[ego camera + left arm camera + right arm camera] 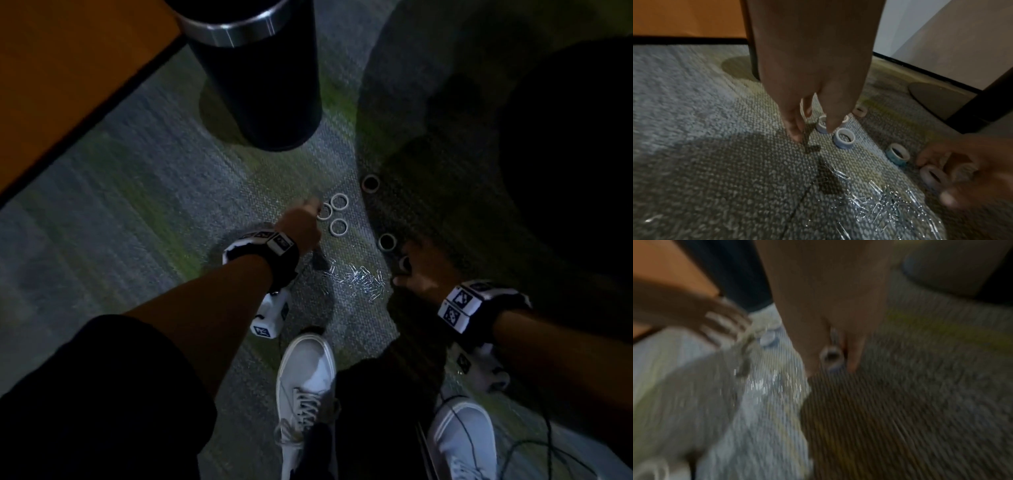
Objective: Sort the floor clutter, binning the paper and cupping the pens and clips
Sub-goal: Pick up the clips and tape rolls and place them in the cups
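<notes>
A heap of silver paper clips (359,281) (890,204) (766,382) lies on the carpet between my hands. Just beyond it, my left hand (317,205) (813,129) points straight fingers down at the carpet beside a cluster of pale tape rolls (339,202) (844,138), gripping nothing that I can see. To the right of the heap, my right hand (407,270) (830,369) pinches a small tape roll (406,263) (832,355) between thumb and fingers, low over the carpet. The tall black bin (260,68) with a steel rim stands behind. No pens, paper or cup show.
More tape rolls (370,183) (387,242) lie in the shadow at right. My white shoes (308,377) (462,438) stand close below the clips, with a thin cable beside them. An orange panel (68,68) borders the carpet at left. A large dark shape (565,154) fills the right.
</notes>
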The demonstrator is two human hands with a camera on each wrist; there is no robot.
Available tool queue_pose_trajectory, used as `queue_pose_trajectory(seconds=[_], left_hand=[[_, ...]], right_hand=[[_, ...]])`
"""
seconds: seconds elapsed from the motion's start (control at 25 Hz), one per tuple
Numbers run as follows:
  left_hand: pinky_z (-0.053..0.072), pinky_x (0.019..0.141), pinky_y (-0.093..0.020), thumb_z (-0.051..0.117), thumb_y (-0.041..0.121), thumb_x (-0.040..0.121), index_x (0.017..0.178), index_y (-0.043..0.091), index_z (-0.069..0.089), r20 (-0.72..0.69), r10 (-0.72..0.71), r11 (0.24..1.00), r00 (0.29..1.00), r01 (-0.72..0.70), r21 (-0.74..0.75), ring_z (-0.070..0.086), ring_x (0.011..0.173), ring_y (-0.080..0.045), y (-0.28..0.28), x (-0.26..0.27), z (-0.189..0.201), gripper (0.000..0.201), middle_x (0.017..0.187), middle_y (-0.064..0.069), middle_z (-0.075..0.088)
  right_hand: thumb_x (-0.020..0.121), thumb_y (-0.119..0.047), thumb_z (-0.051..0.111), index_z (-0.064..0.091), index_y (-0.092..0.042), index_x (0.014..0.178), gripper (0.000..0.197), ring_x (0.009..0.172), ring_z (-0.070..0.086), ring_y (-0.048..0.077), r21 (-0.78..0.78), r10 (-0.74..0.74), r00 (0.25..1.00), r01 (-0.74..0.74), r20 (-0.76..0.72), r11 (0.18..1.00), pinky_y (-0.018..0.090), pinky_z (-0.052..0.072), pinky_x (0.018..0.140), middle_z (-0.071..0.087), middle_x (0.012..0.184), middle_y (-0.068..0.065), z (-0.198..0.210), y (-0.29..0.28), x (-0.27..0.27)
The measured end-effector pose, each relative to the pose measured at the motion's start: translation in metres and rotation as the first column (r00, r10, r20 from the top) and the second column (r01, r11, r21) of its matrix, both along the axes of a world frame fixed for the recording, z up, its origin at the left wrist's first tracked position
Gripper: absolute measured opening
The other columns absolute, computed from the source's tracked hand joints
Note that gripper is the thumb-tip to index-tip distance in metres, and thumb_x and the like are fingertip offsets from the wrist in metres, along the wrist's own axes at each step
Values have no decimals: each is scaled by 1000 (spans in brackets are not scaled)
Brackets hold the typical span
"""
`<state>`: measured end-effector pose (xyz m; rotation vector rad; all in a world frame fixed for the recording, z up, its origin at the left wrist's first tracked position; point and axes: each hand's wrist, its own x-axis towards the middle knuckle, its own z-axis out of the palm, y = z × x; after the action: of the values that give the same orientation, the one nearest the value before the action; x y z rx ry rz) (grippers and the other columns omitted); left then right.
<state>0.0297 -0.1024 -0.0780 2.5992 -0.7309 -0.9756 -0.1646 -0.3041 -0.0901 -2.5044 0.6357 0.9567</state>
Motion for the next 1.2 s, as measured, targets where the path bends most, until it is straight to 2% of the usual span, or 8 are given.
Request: queue_pose_trajectory(seconds=[0.12,0.24,0.36,0.48,0.6,0.76,0.96,1.2], left_hand=[[50,88,-50,67,14,79,129,15,50,150,-6,1000,989,10,-26,54,106,-43,-8,4,-25,53,123,-20,49],[48,89,-52,69,24,82,134,16,48,240,-58,997,969,69,-38,49,111,-41,-16,2,-33,57,126,-18,50],[49,87,-53,68,20,81,124,14,53,241,-40,992,970,68,-111,50,107,-39,-19,8,-37,46,117,-16,54],[48,86,-50,60,16,81,118,11,57,227,56,959,972,11,-284,53,97,-39,-17,7,-31,37,108,-17,59],[46,87,-45,59,12,84,110,8,67,314,-112,911,943,224,-347,53,95,-39,-19,-8,-28,27,108,-19,59],[46,92,-52,66,5,82,114,8,66,277,-373,884,886,430,-185,51,101,-44,-25,-27,-38,32,129,-25,51],[51,82,-54,56,8,86,104,5,63,365,-419,850,831,500,-164,56,94,-42,-22,-19,-48,20,116,-24,59],[51,86,-47,54,16,90,110,4,66,389,-221,894,894,345,-286,54,100,-41,-39,21,-26,27,114,-22,58]], right_hand=[[88,-18,65,57,-2,123,39,111,55,43,-15,-86,967,92,240,996,42,45,91,51,126,26,-10,-3,-2],[85,-14,66,63,-3,108,25,105,56,39,65,-274,820,280,503,958,36,41,85,60,110,22,-13,-12,19],[82,-31,67,55,-24,118,39,108,53,31,65,-80,923,60,377,996,36,47,87,51,121,11,-13,10,35],[80,-29,63,51,-32,107,29,103,53,29,27,115,939,-130,325,991,36,50,82,49,116,7,-19,22,34],[82,-25,63,58,-19,95,15,88,59,30,75,14,897,-52,442,996,32,44,69,55,94,4,-14,6,71],[86,-18,65,61,-7,110,26,97,55,40,35,-120,851,119,512,992,40,44,74,57,110,23,-14,-18,129],[88,-13,63,64,-6,107,20,93,61,38,62,-109,845,90,523,994,33,41,68,64,102,20,-19,-13,156],[92,-22,57,62,-17,107,17,90,60,43,-70,35,900,-5,435,998,47,54,73,57,104,20,-26,-4,162]])
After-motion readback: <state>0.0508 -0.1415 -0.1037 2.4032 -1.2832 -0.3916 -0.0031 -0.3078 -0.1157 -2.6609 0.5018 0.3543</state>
